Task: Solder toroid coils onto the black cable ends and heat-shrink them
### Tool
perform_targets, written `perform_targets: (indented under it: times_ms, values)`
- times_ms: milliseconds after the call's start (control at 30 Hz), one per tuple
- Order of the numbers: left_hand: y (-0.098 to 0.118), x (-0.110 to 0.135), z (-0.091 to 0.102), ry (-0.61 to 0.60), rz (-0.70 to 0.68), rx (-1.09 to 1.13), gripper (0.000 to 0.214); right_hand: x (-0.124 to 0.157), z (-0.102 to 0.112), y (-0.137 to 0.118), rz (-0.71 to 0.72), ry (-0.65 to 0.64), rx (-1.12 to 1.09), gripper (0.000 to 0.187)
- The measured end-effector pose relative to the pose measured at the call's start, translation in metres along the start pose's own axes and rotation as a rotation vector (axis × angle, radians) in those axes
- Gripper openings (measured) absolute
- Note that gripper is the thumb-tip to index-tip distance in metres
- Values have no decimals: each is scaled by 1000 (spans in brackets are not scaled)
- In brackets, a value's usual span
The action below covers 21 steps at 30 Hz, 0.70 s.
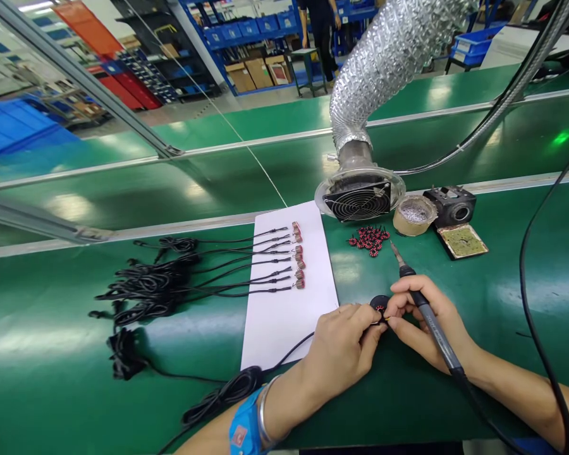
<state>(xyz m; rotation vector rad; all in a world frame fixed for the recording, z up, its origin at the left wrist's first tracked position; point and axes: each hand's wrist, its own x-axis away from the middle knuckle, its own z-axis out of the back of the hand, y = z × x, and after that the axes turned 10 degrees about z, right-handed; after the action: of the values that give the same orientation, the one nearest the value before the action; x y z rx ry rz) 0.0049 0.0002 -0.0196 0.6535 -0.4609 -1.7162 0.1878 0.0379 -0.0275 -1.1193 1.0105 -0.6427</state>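
Note:
My right hand (429, 322) has a grey and black soldering iron (431, 325) lying across it, its tip pointing up and away. The thumb and forefinger of that hand are pinched together beside a small black round part (379, 303) with red on it. My left hand (344, 341) is closed at the same part, and a black cable (296, 347) runs into its grip. Thin wire ends show between the fingertips; the exact contact is partly hidden. A coil of the cable (225, 395) lies beside my left wrist.
Several black cables (156, 278) with small metal ends (299, 265) lie across a white sheet (284, 322). Red and black parts (370, 239) are piled under the fume extractor (360, 196). A round tub (413, 215), a soldering iron stand (455, 205) and a sponge tray (463, 241) stand at right.

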Motion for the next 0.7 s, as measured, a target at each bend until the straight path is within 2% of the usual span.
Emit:
perform_targets:
  times_ms: [167, 300, 367, 400, 500, 567, 700]
  values:
    - [-1, 3, 0, 20, -58, -155, 10, -1, 3, -3, -47, -34, 69, 31]
    - [0, 4, -1, 61, -85, -194, 14, -1, 4, -5, -99, -45, 150, 37]
    - [3, 3, 0, 24, -31, -77, 9, -1, 4, -6, -67, -24, 139, 37]
    - [4, 3, 2, -22, 30, 23, 5, -1, 4, -7, -36, -9, 120, 36]
    - [8, 1, 8, -217, 271, 411, 11, 0, 2, -8, 48, 44, 56, 35]
    - [10, 1, 8, -303, 393, 650, 15, 1, -1, -8, 77, 91, 38, 34]
    - [13, 7, 0, -326, 519, 892, 27, 6, -9, -6, 86, 173, 76, 30]
